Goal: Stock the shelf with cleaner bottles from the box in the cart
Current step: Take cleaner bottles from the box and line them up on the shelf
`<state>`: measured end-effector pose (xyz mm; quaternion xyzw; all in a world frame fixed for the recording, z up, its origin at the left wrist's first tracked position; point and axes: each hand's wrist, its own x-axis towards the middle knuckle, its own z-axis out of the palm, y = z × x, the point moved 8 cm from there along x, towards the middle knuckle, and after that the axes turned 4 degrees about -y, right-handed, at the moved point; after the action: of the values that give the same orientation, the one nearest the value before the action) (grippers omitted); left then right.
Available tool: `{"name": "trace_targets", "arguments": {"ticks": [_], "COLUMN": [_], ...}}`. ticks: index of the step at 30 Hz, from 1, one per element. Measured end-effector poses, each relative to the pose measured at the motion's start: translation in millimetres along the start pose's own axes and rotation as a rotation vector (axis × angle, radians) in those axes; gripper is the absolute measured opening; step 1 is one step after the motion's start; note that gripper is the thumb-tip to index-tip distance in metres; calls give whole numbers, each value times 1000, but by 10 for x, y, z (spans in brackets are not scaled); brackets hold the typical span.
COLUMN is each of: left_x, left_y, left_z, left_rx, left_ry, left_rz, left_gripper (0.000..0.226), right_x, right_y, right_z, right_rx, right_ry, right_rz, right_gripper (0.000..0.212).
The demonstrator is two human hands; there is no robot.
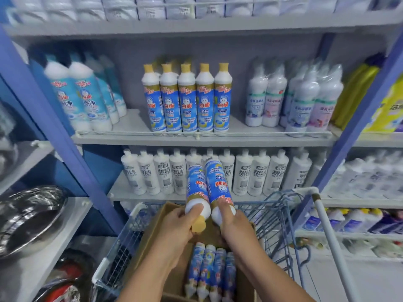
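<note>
From the head view, each hand carries one cleaner bottle lifted above the box point(152, 232) in the cart point(281, 214), bases pointing toward the shelves. The left hand point(174, 227) has its grip curled round the neck of the left bottle point(196, 184), its yellow cap showing just below the fingers. The right hand point(233, 223) grips the neck of the right bottle point(218, 182).

More bottles point(209, 269) lie in the box. The matching row point(187, 101) stands at the front edge of the middle shelf point(196, 138).

This looks like the carrying step; next, both bottles likely need turning upright and setting beside that row.
</note>
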<state>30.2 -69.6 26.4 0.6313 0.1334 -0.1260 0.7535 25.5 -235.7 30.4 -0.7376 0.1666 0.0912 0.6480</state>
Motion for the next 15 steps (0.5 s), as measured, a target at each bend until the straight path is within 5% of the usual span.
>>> {"name": "trace_targets", "arguments": {"ticks": [2,5,10,15], "left_x": [25,85,256,549], "left_y": [161,470,1042,1345], "left_z": [-5,0,12,-51], "left_rx": [-26,-22,-79,-89], "left_ry": [-14,-53,-170,-254], "left_rz": [21,77,139,149], "left_gripper": [32,48,40,62], "right_x": [32,129,360,524], "right_y": [-108,-316,-768,-1087], "right_z": [41,45,-25,-71], "right_rx": [47,7,-65,-120], "right_ry": [12,52,139,266], "right_rz": [13,-23,-78,-109], "right_gripper": [57,68,60,57]}}
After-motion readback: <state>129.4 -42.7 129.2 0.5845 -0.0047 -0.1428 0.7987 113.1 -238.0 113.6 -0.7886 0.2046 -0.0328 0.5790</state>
